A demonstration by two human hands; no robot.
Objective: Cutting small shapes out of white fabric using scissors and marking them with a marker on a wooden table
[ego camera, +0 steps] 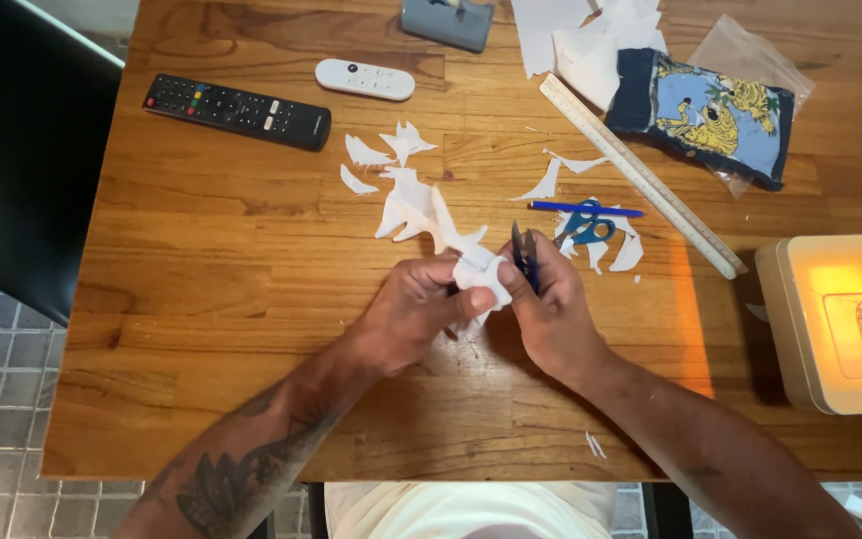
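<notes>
Head view: a white paper piece sits mid-table, pinched in the left hand, fingers closed on it. The right hand, at its 3 o'clock, grips small dark scissors, blades up and touching the paper. White paper scraps lie at 11 o'clock, blue-handled scissors at 2 o'clock, and a black remote far toward 10 o'clock on the wooden table.

Warm lamp glow, perhaps slight blur
</notes>
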